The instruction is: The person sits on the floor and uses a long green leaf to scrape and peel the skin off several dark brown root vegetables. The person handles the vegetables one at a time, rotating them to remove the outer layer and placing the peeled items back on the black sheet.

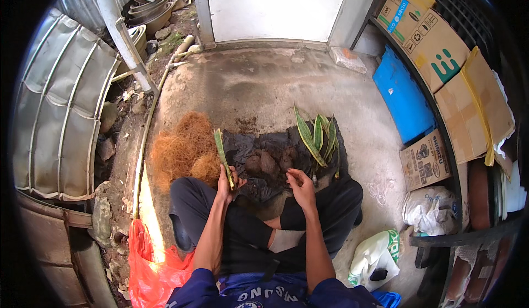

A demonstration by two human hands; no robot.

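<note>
My left hand (225, 186) is closed around the lower part of a yellow-edged snake plant leaf (221, 148), which points up and away. My right hand (301, 186) hovers by the near right side of several brown, soil-like clumps (268, 163), fingertips close together; whether anything small is between them cannot be told. The clumps lie on a black plastic sheet (237, 142) on the concrete. More snake plant leaves (318, 136) rest on its right part. Left of the sheet is a heap of orange-brown coconut-like fibre (184, 146), with a smaller ball of fibre (206, 169) near my left knee.
A red plastic bag (157, 270) lies at the lower left, a white and green plastic bag (374, 258) at the lower right. Cardboard boxes (467, 105) and a blue panel (403, 97) stand along the right. A thin pole (144, 151) edges the concrete at left.
</note>
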